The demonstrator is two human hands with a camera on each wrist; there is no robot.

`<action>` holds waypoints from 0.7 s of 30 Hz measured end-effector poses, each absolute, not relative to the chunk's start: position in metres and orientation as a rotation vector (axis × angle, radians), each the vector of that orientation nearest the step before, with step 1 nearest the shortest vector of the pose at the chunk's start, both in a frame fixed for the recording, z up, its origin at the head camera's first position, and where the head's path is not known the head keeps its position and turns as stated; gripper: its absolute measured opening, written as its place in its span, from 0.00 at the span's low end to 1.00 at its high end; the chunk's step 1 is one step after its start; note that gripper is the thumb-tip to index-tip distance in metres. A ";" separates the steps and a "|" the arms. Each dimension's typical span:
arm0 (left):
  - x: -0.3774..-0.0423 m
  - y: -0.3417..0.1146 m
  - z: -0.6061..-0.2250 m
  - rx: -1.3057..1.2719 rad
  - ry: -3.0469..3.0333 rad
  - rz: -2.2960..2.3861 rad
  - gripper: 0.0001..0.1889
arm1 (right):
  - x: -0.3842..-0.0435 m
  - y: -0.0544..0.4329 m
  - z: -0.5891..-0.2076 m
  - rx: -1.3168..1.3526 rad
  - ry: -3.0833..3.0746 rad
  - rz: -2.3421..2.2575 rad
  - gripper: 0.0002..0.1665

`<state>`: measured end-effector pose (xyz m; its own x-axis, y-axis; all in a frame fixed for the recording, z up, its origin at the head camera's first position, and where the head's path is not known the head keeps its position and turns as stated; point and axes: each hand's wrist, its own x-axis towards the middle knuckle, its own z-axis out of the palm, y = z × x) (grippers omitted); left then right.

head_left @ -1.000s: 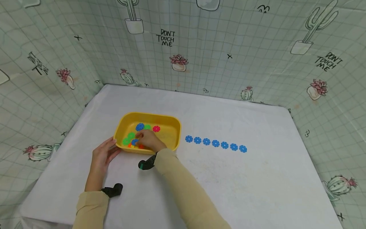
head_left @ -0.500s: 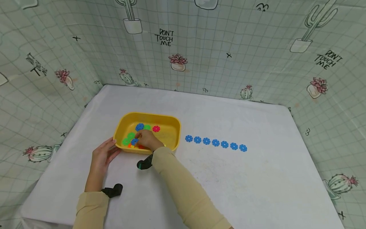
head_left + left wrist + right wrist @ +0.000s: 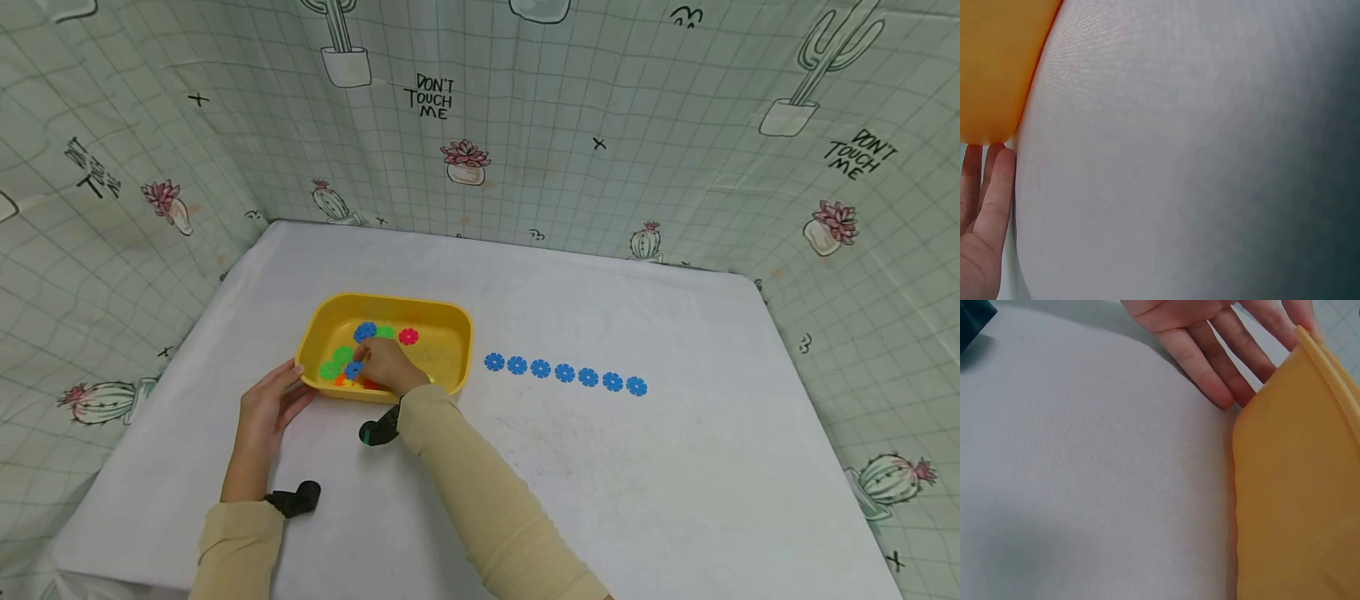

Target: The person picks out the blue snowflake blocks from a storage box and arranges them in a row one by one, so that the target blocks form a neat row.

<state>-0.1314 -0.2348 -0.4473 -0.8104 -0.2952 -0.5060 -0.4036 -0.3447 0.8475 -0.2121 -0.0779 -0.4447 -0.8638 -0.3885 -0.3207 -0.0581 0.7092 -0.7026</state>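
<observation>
My left hand [image 3: 262, 404] holds the near left corner of the yellow plastic tray [image 3: 442, 309], thumb at the rim and fingers against the outer wall. The right wrist view also shows that left hand [image 3: 1210, 344] beside the tray wall [image 3: 1297, 475]. Inside the tray, my right hand [image 3: 387, 367] pinches a blue snowflake disc [image 3: 353, 371] between thumb and fingertips. Around it lie green discs [image 3: 330, 371], another blue disc [image 3: 365, 332], a pink-red disc [image 3: 408, 336] and orange-red ones [image 3: 371, 385], partly covered by the hand.
Right of the tray, several blue snowflake discs [image 3: 565, 372] lie in one slightly slanting row on the white tablecloth [image 3: 675, 483]. A printed cloth [image 3: 540, 125] rises behind the table and along both sides.
The right fingers have shifted slightly around the blue disc, which now shows more fully. The left hand, tray and row of discs hold their places; the head view drifts a little.
</observation>
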 end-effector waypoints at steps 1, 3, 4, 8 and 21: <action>-0.131 -0.235 -0.447 -0.941 1.754 2.324 0.33 | -0.212 -0.078 -0.445 -0.348 2.463 -0.996 0.09; -0.132 -0.235 -0.447 -0.946 1.751 2.335 0.33 | -0.212 -0.077 -0.445 -0.351 2.469 -0.998 0.09; -0.132 -0.234 -0.446 -0.946 1.756 2.330 0.34 | -0.212 -0.077 -0.445 -0.355 2.472 -1.002 0.10; -0.132 -0.235 -0.446 -0.953 1.753 2.322 0.33 | -0.213 -0.076 -0.445 -0.361 2.480 -1.013 0.09; -0.133 -0.237 -0.446 -0.950 1.699 2.351 0.35 | -0.216 -0.070 -0.446 -0.377 2.487 -0.969 0.07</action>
